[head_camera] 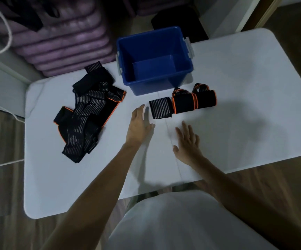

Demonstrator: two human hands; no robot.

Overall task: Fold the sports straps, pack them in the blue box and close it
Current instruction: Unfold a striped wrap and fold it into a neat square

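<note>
Right hand: our right hand [188,143] is over the white table [245,105], fingers spread, holding nothing.
Left hand: our left hand [139,124] is flat and released, just beside the folded straps [183,102].
Folded straps: three black rolls in a row, close in front of the blue box [155,58].
Loose straps: a tangled pile [87,112] lies at the left.
Blue box: we see it open, nothing inside.

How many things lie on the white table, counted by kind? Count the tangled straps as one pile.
Blue box: 1
Folded strap bundles: 3 (striped, orange-edged, orange-edged)
Pile of unfolded straps: 1
Total: 5
</note>
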